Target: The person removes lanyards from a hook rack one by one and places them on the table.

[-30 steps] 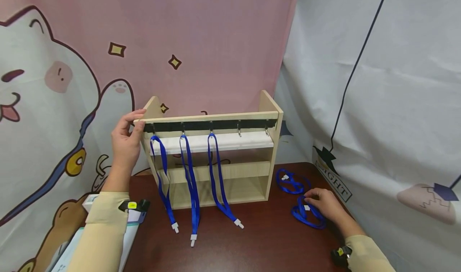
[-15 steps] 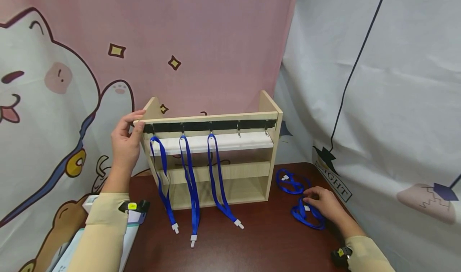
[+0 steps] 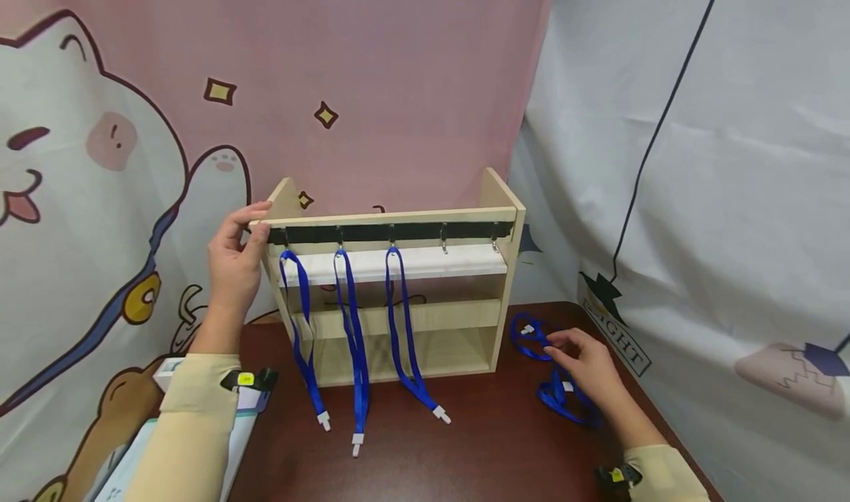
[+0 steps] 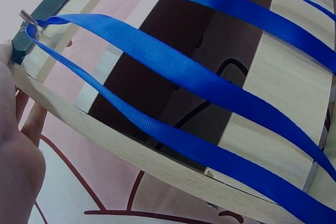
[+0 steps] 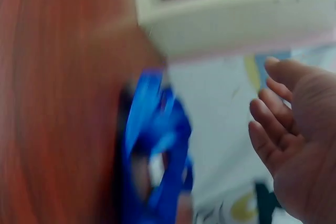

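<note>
My left hand (image 3: 235, 262) holds the upper left corner of a wooden shelf rack (image 3: 405, 314), thumb in front and fingers behind. Three blue lanyards (image 3: 358, 347) hang from hooks on the rack's dark strip; white clips end them on the table. In the left wrist view, the leftmost lanyard (image 4: 157, 51) loops over its hook beside that hand. To the rack's right, my right hand (image 3: 587, 365) hovers over two loose lanyards, the far one (image 3: 524, 350) at its fingertips and the near one (image 3: 558, 402) below. The right wrist view shows its fingers (image 5: 268, 124) loosely bent, with nothing visible between them.
Two hooks (image 3: 444, 238) at the strip's right end carry nothing. White boxes (image 3: 242, 421) stand at the table's left, partly behind the left sleeve. Printed curtains (image 3: 412, 81) enclose the brown table (image 3: 478, 443) behind and on the right.
My right hand has moved up and left, from the near loose lanyard toward the far one. The left hand stays on the rack's corner, and the hanging lanyards keep their places.
</note>
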Action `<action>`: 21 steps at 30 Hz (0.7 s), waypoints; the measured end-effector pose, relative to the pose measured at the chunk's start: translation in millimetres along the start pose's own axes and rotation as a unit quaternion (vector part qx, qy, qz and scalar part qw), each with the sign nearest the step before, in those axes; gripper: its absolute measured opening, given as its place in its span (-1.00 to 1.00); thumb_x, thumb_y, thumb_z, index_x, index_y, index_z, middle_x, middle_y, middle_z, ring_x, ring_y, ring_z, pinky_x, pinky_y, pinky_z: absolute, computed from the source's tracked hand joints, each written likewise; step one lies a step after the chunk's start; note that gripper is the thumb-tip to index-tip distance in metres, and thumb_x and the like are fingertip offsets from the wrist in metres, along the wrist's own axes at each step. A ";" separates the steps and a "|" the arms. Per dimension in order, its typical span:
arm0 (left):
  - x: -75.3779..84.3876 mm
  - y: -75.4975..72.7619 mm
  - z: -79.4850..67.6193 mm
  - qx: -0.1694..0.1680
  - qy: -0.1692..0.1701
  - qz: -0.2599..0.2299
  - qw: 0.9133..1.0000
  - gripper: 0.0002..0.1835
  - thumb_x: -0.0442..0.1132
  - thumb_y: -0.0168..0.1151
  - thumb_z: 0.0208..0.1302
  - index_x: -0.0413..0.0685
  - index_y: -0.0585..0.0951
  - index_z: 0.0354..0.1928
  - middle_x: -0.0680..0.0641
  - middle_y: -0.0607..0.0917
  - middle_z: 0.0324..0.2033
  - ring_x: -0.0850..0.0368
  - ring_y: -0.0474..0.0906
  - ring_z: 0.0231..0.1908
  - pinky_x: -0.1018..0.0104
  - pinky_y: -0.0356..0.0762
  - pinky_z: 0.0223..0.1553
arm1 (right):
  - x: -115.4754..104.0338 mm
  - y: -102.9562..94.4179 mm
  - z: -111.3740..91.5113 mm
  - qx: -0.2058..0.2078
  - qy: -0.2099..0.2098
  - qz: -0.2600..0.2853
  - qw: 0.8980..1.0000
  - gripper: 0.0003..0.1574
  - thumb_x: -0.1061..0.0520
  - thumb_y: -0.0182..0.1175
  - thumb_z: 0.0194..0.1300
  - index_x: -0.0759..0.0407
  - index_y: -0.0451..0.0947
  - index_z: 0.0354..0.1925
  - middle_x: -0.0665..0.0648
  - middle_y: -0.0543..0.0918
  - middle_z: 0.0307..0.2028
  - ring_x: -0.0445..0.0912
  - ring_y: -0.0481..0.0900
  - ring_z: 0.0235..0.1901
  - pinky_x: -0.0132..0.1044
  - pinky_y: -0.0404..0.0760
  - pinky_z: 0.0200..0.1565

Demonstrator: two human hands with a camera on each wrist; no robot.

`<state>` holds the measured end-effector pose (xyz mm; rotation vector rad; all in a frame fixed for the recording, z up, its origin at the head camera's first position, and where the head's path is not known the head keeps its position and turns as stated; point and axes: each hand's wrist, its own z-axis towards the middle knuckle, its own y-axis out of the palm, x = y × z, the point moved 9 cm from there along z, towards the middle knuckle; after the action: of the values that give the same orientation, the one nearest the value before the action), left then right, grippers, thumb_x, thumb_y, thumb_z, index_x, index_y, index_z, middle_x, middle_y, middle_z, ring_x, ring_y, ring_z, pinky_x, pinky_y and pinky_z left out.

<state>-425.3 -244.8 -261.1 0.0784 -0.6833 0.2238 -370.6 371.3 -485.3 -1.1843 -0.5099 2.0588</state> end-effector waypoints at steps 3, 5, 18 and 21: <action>-0.8 0.9 -1.6 -0.001 -0.002 0.001 1.000 -0.70 -0.28 0.28 0.66 -0.38 0.66 0.22 -0.11 0.70 0.36 -0.02 0.52 0.40 0.41 0.70 0.15 | -33.7 1.6 4.1 0.032 -0.030 0.038 0.998 -0.72 0.28 0.55 0.39 0.17 0.77 0.03 0.02 0.73 -0.20 -0.22 0.63 -0.27 -0.49 0.61 -0.26; -0.7 1.4 -1.3 -0.002 -0.001 0.001 1.000 -0.70 -0.28 0.27 0.66 -0.37 0.66 0.23 -0.10 0.70 0.36 -0.02 0.52 0.40 0.40 0.70 0.16 | -57.8 4.1 8.0 0.047 -0.047 0.063 0.996 -0.65 0.33 0.54 0.37 0.19 0.75 0.09 0.06 0.72 -0.19 -0.21 0.64 -0.27 -0.50 0.62 -0.26; 1.1 -0.7 3.1 0.000 0.009 -0.012 1.000 -0.72 -0.33 0.29 0.64 -0.41 0.65 0.20 -0.12 0.70 0.34 -0.01 0.53 0.39 0.41 0.70 0.13 | -172.9 65.0 24.2 0.068 -0.134 0.182 0.972 -0.51 0.34 0.57 0.33 0.23 0.72 0.20 0.19 0.75 -0.08 -0.10 0.70 -0.26 -0.39 0.70 -0.29; 1.3 -1.0 3.0 0.000 0.011 -0.011 1.000 -0.72 -0.34 0.29 0.63 -0.42 0.64 0.19 -0.12 0.71 0.34 0.00 0.54 0.38 0.41 0.70 0.13 | -192.3 81.3 25.4 0.078 -0.142 0.191 0.968 -0.48 0.32 0.59 0.31 0.24 0.72 0.21 0.23 0.76 -0.06 -0.02 0.75 -0.25 -0.21 0.77 -0.28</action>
<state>-426.0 -246.0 -257.9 0.0833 -0.6596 0.2039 -357.7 175.0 -410.5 -0.9537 -0.2540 2.5689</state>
